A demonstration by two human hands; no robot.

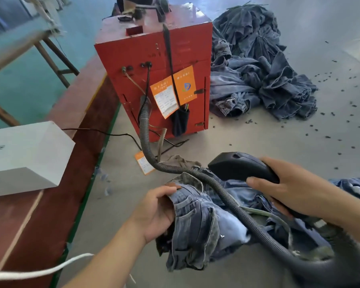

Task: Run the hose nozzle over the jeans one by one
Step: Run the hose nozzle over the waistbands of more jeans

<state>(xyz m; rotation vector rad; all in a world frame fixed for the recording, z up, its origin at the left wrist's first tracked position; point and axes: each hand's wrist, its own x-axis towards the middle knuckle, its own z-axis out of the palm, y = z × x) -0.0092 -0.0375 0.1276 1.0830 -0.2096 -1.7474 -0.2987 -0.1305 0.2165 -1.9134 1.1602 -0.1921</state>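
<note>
A pair of blue jeans (204, 229) lies crumpled on the grey table in front of me. My left hand (156, 213) grips the jeans at the waistband, thumb on top. My right hand (295, 190) holds the black hose nozzle (239, 165) by its handle, just above the far end of the jeans. A ribbed grey hose (218, 190) runs from the nozzle's rear, loops at the lower right, crosses over the jeans and climbs to the red machine (154, 65).
A big heap of jeans (262, 73) lies at the back right beside the red machine. Dark scraps (328, 138) dot the grey table (258, 134). A white box (25, 154) sits on the red bench at left. A white cord (40, 271) crosses the lower left.
</note>
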